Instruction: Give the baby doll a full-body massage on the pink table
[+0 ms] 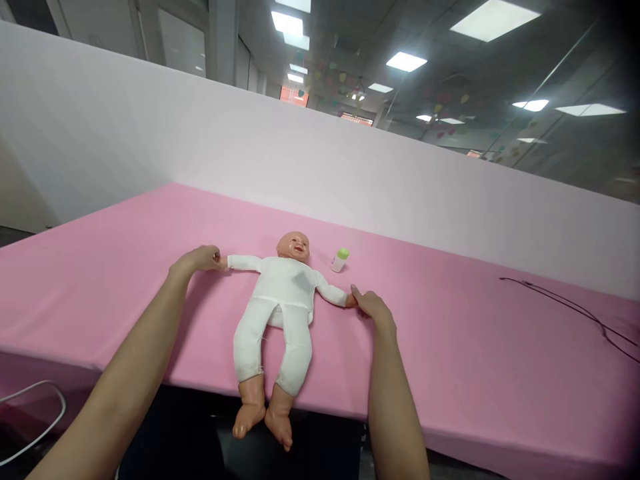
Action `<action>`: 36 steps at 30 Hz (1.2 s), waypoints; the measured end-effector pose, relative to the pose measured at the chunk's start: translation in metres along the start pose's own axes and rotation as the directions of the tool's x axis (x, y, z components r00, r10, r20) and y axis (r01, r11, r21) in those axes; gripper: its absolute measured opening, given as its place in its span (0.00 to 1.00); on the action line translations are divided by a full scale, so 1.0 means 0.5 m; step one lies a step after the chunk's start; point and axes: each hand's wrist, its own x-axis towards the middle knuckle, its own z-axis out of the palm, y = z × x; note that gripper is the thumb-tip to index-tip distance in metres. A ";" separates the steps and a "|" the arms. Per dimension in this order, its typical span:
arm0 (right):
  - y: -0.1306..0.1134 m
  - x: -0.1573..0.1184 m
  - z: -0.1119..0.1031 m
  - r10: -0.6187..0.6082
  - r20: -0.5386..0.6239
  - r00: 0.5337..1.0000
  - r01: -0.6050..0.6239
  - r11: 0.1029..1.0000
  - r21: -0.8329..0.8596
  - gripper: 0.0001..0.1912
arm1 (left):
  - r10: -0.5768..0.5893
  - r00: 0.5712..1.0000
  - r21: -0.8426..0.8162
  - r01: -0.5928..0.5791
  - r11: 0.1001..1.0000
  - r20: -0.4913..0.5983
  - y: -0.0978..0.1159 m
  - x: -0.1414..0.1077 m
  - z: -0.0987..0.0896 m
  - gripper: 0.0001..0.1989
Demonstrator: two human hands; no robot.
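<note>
A baby doll (286,283) in a white cloth body lies on its back on the pink-covered table (450,347), arms spread wide. Its feet hang over the front edge. My left hand (201,258) is closed around the doll's hand at the left, holding that arm stretched out. On the other side, my right hand (371,305) grips the doll's other hand between thumb and fingers. Beside the doll's head stands a small white bottle (339,261) with a green cap, which neither hand touches.
A black cable (565,301) lies across the table's right side. Behind the table runs a low white partition (310,167) with glass above it. A white cable (55,393) loops at the lower left, off the table.
</note>
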 end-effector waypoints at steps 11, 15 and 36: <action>-0.053 0.011 0.065 -0.127 -0.076 0.989 0.128 0.471 0.873 0.17 | -0.062 0.941 -0.882 -0.287 0.373 -0.332 0.070 0.033 0.105 0.26; -0.091 -0.018 0.077 -0.379 -0.351 0.856 0.506 0.473 0.721 0.23 | 0.196 0.870 -0.717 -0.486 0.499 -0.453 0.110 0.003 0.090 0.20; -0.075 0.030 0.126 -0.074 -0.276 0.958 0.280 0.430 0.858 0.23 | -0.210 0.884 -0.865 -0.315 0.391 -0.417 0.100 0.044 0.165 0.18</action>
